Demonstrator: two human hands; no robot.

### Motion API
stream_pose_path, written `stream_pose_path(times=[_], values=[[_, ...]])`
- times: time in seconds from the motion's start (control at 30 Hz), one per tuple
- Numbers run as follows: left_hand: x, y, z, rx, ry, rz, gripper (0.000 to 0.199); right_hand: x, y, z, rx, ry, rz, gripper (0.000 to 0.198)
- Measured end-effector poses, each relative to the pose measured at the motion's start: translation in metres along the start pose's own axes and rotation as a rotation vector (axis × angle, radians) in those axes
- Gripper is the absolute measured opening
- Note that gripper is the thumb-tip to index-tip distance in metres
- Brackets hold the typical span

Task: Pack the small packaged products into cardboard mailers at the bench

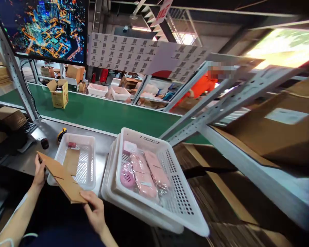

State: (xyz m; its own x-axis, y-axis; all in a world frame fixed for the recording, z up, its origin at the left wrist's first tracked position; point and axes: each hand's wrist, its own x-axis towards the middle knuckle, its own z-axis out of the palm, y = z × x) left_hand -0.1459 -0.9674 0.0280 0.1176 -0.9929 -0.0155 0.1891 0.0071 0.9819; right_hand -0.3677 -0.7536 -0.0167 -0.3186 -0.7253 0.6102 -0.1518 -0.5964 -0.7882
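A flat folded cardboard box (62,178) is held tilted between my two hands, in front of the small basket. My left hand (39,170) grips its far left end, and my right hand (94,208) pinches its near right corner. Behind it stands a small white plastic basket (92,161) with a brown cardboard piece (71,161) and a small red packet (72,144) inside. To the right, a stack of larger white baskets (180,199) carries pink items in clear wrap (144,175), a round pink object (127,178) and a pale pink box (129,147).
A yellow-and-black tape measure or cutter (62,134) and a black mouse-like device (44,143) lie on the metal bench. Beyond runs a green conveyor (98,111) carrying an open carton (59,94). Flattened cartons (221,199) fill the right side below a metal frame (213,109). A person in orange (202,85) is beyond.
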Motion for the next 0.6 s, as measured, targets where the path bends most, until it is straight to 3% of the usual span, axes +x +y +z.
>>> stream_pose_path(times=[0.13,0.33,0.47,0.6], values=[[0.023,-0.016,0.008,-0.141,0.142,0.077,0.112,0.033,0.022,-0.021,0.112,-0.065,0.002,0.041],[0.049,-0.023,0.033,-0.151,0.099,0.184,0.110,0.051,0.032,-0.046,0.075,-0.008,0.055,0.034],[0.062,-0.019,0.051,-0.072,0.029,0.194,0.117,0.033,0.048,-0.036,-0.168,0.090,0.068,0.040],[0.072,-0.015,0.056,0.055,-0.021,0.268,0.133,0.017,0.072,-0.012,-0.265,0.314,0.241,0.062]])
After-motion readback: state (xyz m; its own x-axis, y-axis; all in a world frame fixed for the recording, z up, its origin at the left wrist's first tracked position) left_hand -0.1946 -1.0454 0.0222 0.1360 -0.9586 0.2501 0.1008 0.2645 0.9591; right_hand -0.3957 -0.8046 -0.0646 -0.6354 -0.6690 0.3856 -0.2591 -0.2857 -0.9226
